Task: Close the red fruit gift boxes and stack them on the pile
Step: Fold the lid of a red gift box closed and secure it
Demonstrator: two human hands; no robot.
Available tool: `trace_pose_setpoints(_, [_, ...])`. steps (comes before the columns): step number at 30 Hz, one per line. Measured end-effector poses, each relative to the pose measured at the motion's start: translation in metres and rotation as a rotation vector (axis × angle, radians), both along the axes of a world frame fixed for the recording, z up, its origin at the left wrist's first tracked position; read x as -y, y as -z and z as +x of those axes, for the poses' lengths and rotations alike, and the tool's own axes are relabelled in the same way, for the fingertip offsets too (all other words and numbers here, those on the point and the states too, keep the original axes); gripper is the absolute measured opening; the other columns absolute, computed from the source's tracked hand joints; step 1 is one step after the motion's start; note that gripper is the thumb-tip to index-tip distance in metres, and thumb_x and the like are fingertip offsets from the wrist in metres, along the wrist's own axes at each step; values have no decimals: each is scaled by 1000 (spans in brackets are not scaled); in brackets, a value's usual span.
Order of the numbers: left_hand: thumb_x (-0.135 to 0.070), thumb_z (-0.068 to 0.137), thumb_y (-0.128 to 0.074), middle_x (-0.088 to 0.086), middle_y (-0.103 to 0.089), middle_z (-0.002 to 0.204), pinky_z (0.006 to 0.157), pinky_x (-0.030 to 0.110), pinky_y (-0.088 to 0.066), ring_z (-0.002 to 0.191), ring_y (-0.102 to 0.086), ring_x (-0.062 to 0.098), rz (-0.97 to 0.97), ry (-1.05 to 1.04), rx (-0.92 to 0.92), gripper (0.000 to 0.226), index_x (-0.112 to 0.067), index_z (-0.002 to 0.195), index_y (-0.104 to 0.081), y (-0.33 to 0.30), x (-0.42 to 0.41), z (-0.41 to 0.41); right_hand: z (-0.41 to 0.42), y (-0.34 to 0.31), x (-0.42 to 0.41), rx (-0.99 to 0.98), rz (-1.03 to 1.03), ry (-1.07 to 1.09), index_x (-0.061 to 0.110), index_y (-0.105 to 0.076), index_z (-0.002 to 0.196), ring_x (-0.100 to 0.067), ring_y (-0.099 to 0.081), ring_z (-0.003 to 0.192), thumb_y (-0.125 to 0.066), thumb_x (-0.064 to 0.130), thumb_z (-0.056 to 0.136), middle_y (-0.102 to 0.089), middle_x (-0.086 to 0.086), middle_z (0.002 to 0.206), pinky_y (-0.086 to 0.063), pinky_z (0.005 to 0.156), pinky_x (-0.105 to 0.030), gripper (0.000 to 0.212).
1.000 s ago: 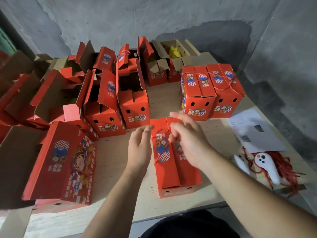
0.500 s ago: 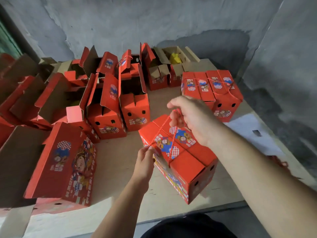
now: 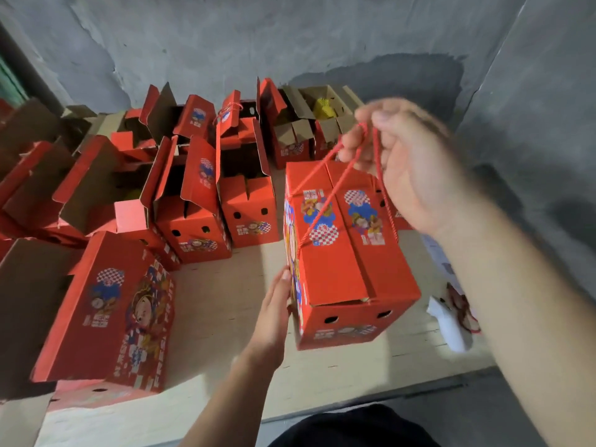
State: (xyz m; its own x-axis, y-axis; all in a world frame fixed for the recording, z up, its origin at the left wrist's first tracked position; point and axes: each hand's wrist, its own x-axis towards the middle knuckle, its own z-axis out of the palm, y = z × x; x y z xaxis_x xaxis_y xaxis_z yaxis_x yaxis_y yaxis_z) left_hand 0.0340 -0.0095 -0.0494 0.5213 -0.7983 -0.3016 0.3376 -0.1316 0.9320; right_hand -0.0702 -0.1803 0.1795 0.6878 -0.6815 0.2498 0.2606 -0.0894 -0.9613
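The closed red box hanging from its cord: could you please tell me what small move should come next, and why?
Probably carry the closed box up and away toward the far right. Its flaps are shut, the right hand holds it by the red cord, and the left hand steadies its side with straight fingers, so only stacking remains.

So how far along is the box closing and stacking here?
In hand: one closed box hangs by its red cord from the right hand, the left hand steadying its side. Left: several open boxes at the back of the table still need closing. The pile is hidden behind the box.
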Motion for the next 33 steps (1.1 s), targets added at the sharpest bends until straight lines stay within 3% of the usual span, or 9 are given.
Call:
trace_pose_setpoints(4, [-78,94,-37,-5,-68,139,107,38,-51,132,-61,15,93,49,-136,64,-41,138,-65,19,-2,-6,-4,67,-9,-159,51,122,11,-64,97,-32,-72,86,-55,14,98,-77,-19,90,-51,75,-36,10])
trace_pose_setpoints(8, [-66,92,-51,-19,-69,132,97,20,-44,126,-61,7,141,55,-134,48,-42,129,-69,22,1,-13,-15,147,-7,-408,-23,279,20,-67,103,-16,-75,97,-61,7,99,-79,-2,99,-55,86,-30,15])
trace_pose_setpoints(11, [-50,97,-59,-17,-71,131,82,8,-50,120,-64,-1,132,134,-76,35,-43,130,-67,24,5,-19,-40,198,0,-737,-111,367,28,-43,146,-12,-54,132,-70,24,96,-54,2,144,-44,107,-30,57])
trace_pose_setpoints(13, [-43,101,-60,-12,-70,134,92,18,-55,121,-67,6,115,123,-118,40,-38,140,-58,28,10,-25,-59,228,-4,-921,14,334,32,-28,158,-8,-40,143,-73,43,93,-33,-1,161,-34,115,-29,81])
trace_pose_setpoints(15, [-42,102,-64,-9,-70,134,103,38,-56,123,-67,14,92,92,-141,44,-37,144,-53,30,15,-32,-70,247,-17,-888,271,164,49,-46,141,11,-55,124,-71,70,83,-50,12,153,-46,103,-23,67])
trace_pose_setpoints(17, [-41,96,-73,-8,-71,130,106,46,-55,122,-69,18,76,76,-144,54,-35,145,-50,30,20,-37,-76,259,-26,-804,378,119,48,-57,129,7,-67,108,-72,89,63,-68,16,134,-54,92,-27,79])
trace_pose_setpoints(22, [-40,88,-81,-2,-75,124,85,40,-63,112,-74,23,55,96,-168,60,-33,140,-51,10,42,-31,-75,234,-8,-751,295,59,55,-45,132,-8,-70,110,-80,73,68,-67,17,127,-59,96,-43,76])
trace_pose_setpoints(29, [-31,93,-79,-2,-75,124,88,35,-62,113,-73,20,-25,133,-51,53,-32,137,-50,-31,98,-22,-81,187,41,-558,229,43,46,-43,130,1,-71,105,-84,55,80,-73,21,119,-57,77,-15,66])
trace_pose_setpoints(33, [-32,92,-79,-6,-75,123,91,32,-61,114,-72,17,4,116,1,53,-34,138,-52,-30,115,-25,-81,202,51,-534,250,64,46,-41,133,-1,-70,109,-88,58,74,-71,20,124,-58,79,-17,76])
